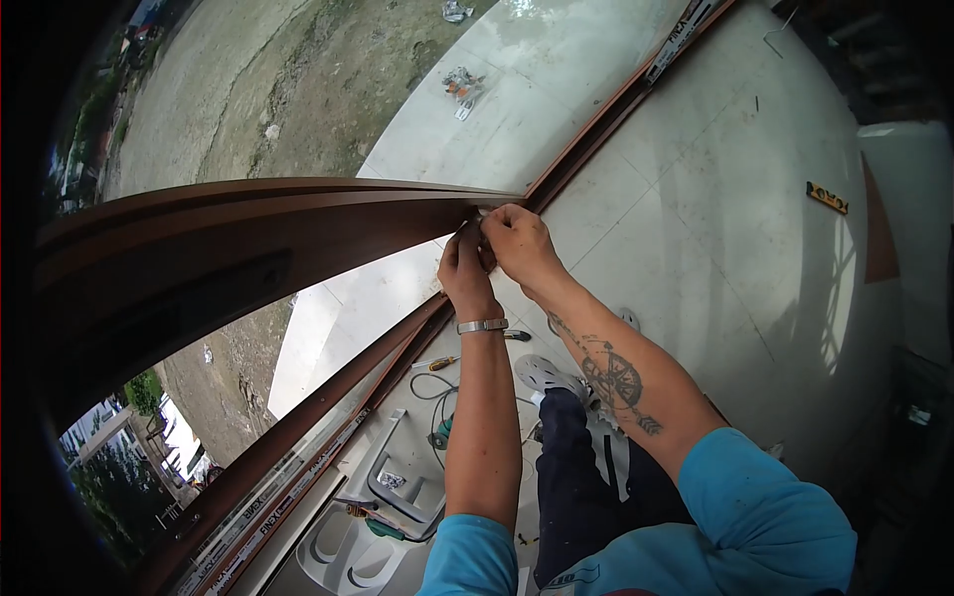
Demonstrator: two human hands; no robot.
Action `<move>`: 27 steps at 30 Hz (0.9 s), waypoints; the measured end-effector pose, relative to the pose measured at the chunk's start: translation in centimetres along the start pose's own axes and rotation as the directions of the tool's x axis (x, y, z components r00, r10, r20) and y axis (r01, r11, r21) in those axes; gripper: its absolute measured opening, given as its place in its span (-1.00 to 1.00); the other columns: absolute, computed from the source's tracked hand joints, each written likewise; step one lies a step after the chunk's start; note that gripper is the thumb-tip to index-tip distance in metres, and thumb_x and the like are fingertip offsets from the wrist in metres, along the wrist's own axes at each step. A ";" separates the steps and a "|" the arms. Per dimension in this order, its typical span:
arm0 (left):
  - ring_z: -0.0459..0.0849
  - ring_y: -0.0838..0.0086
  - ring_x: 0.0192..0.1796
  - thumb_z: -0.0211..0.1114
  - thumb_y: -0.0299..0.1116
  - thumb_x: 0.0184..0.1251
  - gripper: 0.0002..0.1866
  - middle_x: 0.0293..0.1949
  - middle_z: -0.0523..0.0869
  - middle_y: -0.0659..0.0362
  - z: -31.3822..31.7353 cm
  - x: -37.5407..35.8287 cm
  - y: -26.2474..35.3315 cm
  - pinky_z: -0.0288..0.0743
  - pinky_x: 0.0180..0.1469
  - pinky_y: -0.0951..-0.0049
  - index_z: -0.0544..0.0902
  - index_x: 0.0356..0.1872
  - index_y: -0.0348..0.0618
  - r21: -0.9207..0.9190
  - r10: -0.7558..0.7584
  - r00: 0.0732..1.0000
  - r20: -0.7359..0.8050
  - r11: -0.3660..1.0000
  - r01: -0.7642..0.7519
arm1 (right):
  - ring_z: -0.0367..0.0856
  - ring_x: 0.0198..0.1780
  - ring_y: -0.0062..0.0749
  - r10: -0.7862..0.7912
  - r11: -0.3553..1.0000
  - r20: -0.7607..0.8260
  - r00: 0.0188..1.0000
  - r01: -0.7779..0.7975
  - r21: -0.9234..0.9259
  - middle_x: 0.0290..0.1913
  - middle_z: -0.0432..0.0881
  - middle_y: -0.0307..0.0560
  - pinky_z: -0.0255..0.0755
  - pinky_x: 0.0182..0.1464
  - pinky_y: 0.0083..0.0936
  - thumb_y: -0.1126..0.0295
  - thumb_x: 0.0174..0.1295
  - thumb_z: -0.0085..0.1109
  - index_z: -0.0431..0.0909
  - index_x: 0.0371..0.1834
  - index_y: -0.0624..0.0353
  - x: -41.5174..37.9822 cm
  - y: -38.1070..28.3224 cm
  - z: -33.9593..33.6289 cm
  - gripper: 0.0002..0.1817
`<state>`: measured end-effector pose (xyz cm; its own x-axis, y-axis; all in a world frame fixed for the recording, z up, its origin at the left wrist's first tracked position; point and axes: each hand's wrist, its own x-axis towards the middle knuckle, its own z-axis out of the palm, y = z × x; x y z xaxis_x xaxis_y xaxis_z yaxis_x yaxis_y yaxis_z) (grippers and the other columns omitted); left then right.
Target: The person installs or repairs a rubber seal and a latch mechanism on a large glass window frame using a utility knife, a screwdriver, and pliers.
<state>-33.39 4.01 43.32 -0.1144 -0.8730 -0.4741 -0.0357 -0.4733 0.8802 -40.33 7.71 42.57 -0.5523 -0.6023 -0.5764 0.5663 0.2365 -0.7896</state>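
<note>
My left hand (467, 266), with a metal wristband, is raised to the edge of a brown frame profile (328, 223), its fingers curled inward. Just beside it, my right hand (519, 243) is closed in a pinch at the same edge, the two hands nearly touching. Whatever lies between my fingertips is too small and too covered to name. The profile crosses the view from the left and meets the brown floor track (576, 149) near my hands. On its near face is a dark, long recess (238, 283).
A screwdriver (442, 364) and a grey cable (427, 389) lie on the floor by a light plastic stool (368, 551). Across the track is a clear bag of small parts (462, 87). A yellow spirit level (827, 198) lies at right. My shoe (542, 373) is below my hands.
</note>
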 end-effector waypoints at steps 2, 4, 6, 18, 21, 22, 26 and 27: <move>0.37 0.67 -0.56 0.20 -0.38 0.33 -0.81 -0.58 0.50 0.31 0.5 0.2 0.3 0.21 -0.53 0.61 0.62 -0.44 -0.27 0.008 -0.058 0.998 -0.015 0.998 0.059 | 0.44 -0.48 -0.64 0.008 1.000 0.042 0.999 -0.009 0.022 -0.52 0.51 -0.23 0.38 -0.46 -0.62 0.39 0.27 0.07 0.53 -0.41 0.32 -0.2 -0.5 -0.3 -0.79; 0.38 0.67 -0.56 0.24 -0.41 0.31 -0.83 -0.57 0.51 0.31 0.8 0.2 0.0 0.22 -0.54 0.62 0.61 -0.45 -0.27 -0.031 -0.051 0.998 -0.031 0.998 0.050 | 0.45 -0.45 -0.64 -0.004 1.000 0.067 0.998 0.003 0.023 -0.50 0.52 -0.24 0.38 -0.42 -0.63 0.38 0.26 0.08 0.53 -0.39 0.31 -0.4 -0.6 -0.8 -0.81; 0.40 0.67 -0.56 0.29 -0.43 0.29 -0.85 -0.57 0.53 0.31 1.5 0.0 -0.1 0.22 -0.54 0.63 0.61 -0.46 -0.28 -0.070 -0.046 0.998 -0.042 0.997 0.043 | 0.45 -0.47 -0.62 -0.044 0.999 0.065 0.997 0.044 0.001 -0.53 0.52 -0.21 0.39 -0.43 -0.59 0.37 0.22 0.08 0.52 -0.45 0.32 0.1 0.4 -0.9 -0.79; 0.51 0.60 -0.52 0.27 -0.50 0.19 -0.87 -0.49 0.66 0.16 3.1 -0.3 -2.3 0.35 -0.51 0.59 0.64 -0.45 -0.41 0.008 0.110 0.962 -0.251 0.994 -0.112 | 0.45 -0.46 -0.59 0.154 0.976 0.138 0.978 -0.172 0.132 -0.50 0.54 -0.22 0.38 -0.39 -0.59 0.36 0.20 0.09 0.54 -0.43 0.29 1.6 -0.3 -2.5 -0.80; 0.51 0.58 -0.51 0.21 -0.49 0.21 -0.82 -0.54 0.64 0.17 3.7 -0.9 -3.1 0.34 -0.50 0.56 0.64 -0.48 -0.44 -0.098 0.105 0.938 -0.329 0.985 -0.144 | 0.47 -0.46 -0.56 0.184 0.962 0.178 0.967 -0.215 0.171 -0.48 0.56 -0.25 0.40 -0.36 -0.57 0.35 0.22 0.08 0.56 -0.39 0.26 2.7 -0.3 -1.5 -0.81; 0.51 0.58 -0.51 0.21 -0.49 0.21 -0.82 -0.54 0.64 0.17 3.5 -1.0 -3.4 0.34 -0.50 0.56 0.64 -0.48 -0.44 -0.096 0.106 0.936 -0.336 0.985 -0.146 | 0.47 -0.47 -0.55 0.191 0.960 0.224 0.956 -0.230 0.161 -0.50 0.55 -0.28 0.39 -0.38 -0.55 0.35 0.22 0.07 0.57 -0.43 0.25 3.0 -0.2 -1.1 -0.80; 0.36 0.66 -0.56 0.19 -0.45 0.27 -0.77 -0.60 0.54 0.28 2.8 -1.4 -3.8 0.22 -0.52 0.62 0.57 -0.56 -0.35 -0.074 0.111 0.944 -0.312 0.987 -0.140 | 0.45 -0.53 -0.51 0.158 0.986 0.209 0.965 -0.145 -0.078 -0.59 0.50 -0.24 0.37 -0.46 -0.48 0.36 0.21 0.05 0.55 -0.51 0.28 3.1 0.1 -0.8 -0.76; 0.35 0.67 -0.56 0.19 -0.44 0.28 -0.77 -0.59 0.53 0.29 2.8 -1.4 -3.9 0.20 -0.52 0.63 0.56 -0.56 -0.34 -0.020 0.153 0.941 -0.301 0.986 -0.166 | 0.50 -0.55 -0.29 -0.029 0.978 0.155 0.988 0.060 -0.200 -0.60 0.53 -0.04 0.38 -0.45 -0.38 0.38 0.17 0.03 0.53 -0.56 0.30 2.9 0.2 -0.7 -0.76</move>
<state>-35.85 7.40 40.64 0.1854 -0.9296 -0.3186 0.0035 -0.3236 0.9462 -42.27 6.52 40.57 -0.4669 -0.7196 -0.5139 0.3985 0.3476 -0.8487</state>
